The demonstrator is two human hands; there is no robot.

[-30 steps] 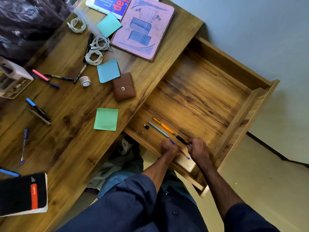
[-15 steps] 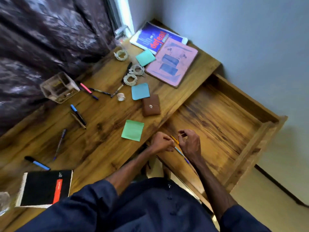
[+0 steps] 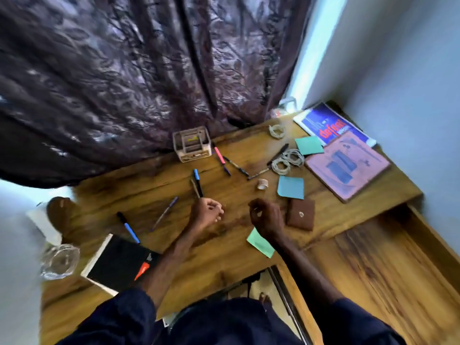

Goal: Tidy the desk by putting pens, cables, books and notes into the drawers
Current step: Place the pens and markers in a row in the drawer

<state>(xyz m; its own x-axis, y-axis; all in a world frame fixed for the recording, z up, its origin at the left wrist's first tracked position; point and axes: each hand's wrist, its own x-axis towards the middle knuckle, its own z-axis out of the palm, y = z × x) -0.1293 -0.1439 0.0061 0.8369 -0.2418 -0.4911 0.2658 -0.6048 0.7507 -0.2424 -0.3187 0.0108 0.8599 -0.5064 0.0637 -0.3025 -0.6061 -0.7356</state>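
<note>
Both hands have come up out of the drawer (image 3: pixel 373 270) and now hang over the worktop (image 3: pixel 224 257), left of the brown wallet (image 3: pixel 300 214). The right hand (image 3: pixel 266 215), just beside the wallet, has its fingers curled in, with nothing showing inside them. The left hand (image 3: pixel 206 212), farther left and apart from the right, is curled too. A blue-capped pen (image 3: pixel 197 181) and a grey pen (image 3: pixel 195 188) run right up to its knuckles, but through the blur I cannot tell whether it grips either.

A green note (image 3: pixel 260 242) lies near the wallet's near-left corner, partly under the right wrist. A blue note (image 3: pixel 290 187) sits just beyond the wallet, with a tape roll (image 3: pixel 262 183) beside it. Farther beyond are coiled cables (image 3: pixel 286 161) and a pink book (image 3: pixel 347 165). Well to the wallet's left lie a purple pen (image 3: pixel 165 212), a blue pen (image 3: pixel 128 226) and a black notebook (image 3: pixel 119 263). The drawer stands open on the wallet's near-right side.
</note>
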